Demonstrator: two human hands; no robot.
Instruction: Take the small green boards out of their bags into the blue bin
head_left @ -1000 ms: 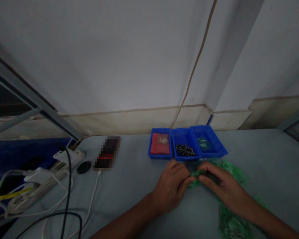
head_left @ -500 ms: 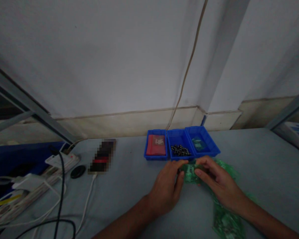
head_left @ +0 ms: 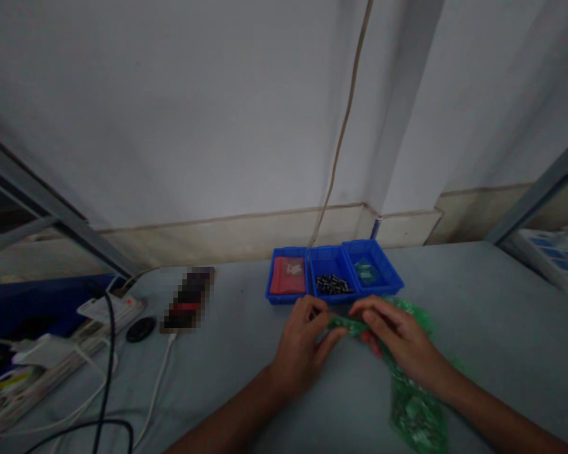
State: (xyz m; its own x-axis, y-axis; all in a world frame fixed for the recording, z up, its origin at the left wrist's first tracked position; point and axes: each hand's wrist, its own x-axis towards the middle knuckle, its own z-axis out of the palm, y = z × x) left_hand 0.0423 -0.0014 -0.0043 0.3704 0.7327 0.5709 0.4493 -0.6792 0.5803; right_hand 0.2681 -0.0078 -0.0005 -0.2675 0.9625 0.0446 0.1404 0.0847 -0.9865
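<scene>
My left hand (head_left: 299,347) pinches the left end of a small green plastic packet (head_left: 350,325) between thumb and fingers. From the other side, my right hand (head_left: 404,343) grips the same packet, which looks crumpled; its contents cannot be made out. More green plastic bags (head_left: 419,410) lie under and beside my right wrist, with small parts dimly visible inside. Just beyond my hands stand three blue bins. The left bin (head_left: 271,290) holds a red bag with a small clear packet, the middle bin (head_left: 329,255) small black-and-silver parts, the right bin (head_left: 383,265) a small clear greenish packet.
To the left, a blurred-out phone (head_left: 188,301) is on a white cable (head_left: 158,384), with a black ring (head_left: 141,329) nearby. A power strip (head_left: 71,353) and loose cords run along the left edge. The wall (head_left: 236,126) rises behind the grey table (head_left: 208,403).
The packet has tilted and now shows a narrower side. My left fingers have curled more, and my right fingers have shifted on it. The whole view has moved slightly.
</scene>
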